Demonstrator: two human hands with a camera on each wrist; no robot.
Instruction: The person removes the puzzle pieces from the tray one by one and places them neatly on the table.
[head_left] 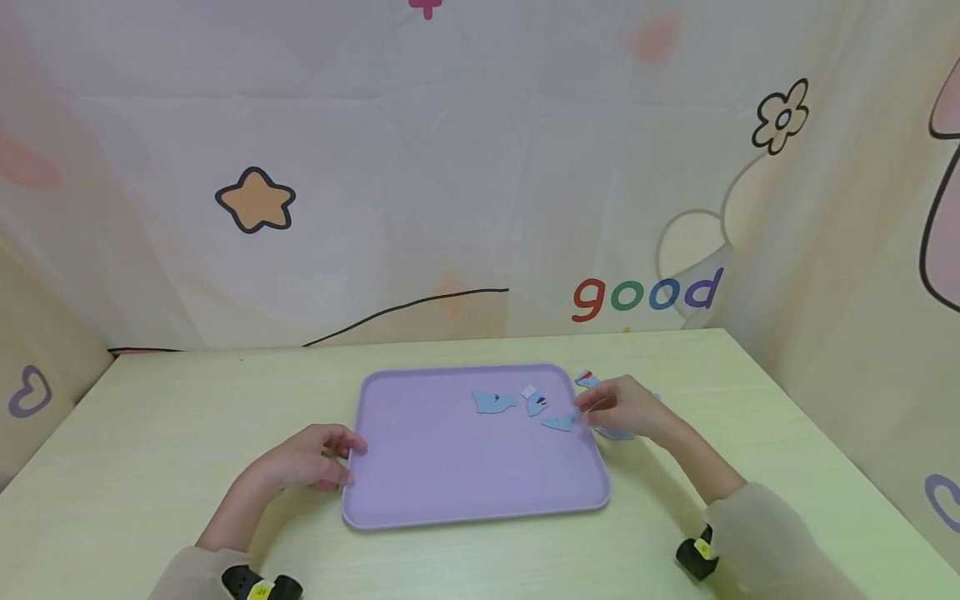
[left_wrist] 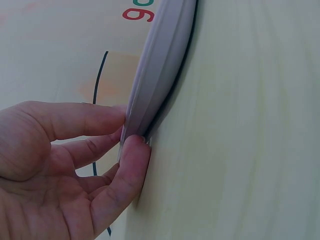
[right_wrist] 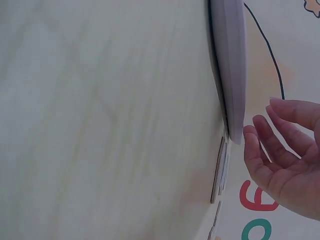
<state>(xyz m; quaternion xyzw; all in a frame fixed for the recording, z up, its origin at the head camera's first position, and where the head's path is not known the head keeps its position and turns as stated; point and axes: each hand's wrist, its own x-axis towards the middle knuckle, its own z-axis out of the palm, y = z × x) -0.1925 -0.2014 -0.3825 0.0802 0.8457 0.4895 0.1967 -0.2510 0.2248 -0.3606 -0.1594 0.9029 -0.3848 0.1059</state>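
- The purple tray (head_left: 457, 475) is on the table (head_left: 142, 483), between the 2 hands.
- The left hand (head_left: 311, 457) pinches the tray's left side: its grip is narrow, fingers at the rim and thumb against the underside.
- The right hand (head_left: 626, 407) is just beside the tray's right edge; its grip is loosely bent, fingers apart, with nothing visible between them. Whether a fingertip touches the rim, I cannot tell.
- 3 flat blue pieces are in the tray, toward its far right: a broad piece (head_left: 491, 404), a dark-marked piece (head_left: 536, 406) with a white patch beside it, and a pointed piece (head_left: 557, 423).
- On the table to the right are a red-marked piece (head_left: 588, 381) and, near the right hand, a partly hidden piece (head_left: 618, 434).
- The tray looks light, stiff and smooth, probably plastic; the raised rim at the middle of each short side seems the best hold, kept level because the pieces could slide.
- The pieces look thin, light and card-like, possibly bendable; pinching them by their edges should suit.
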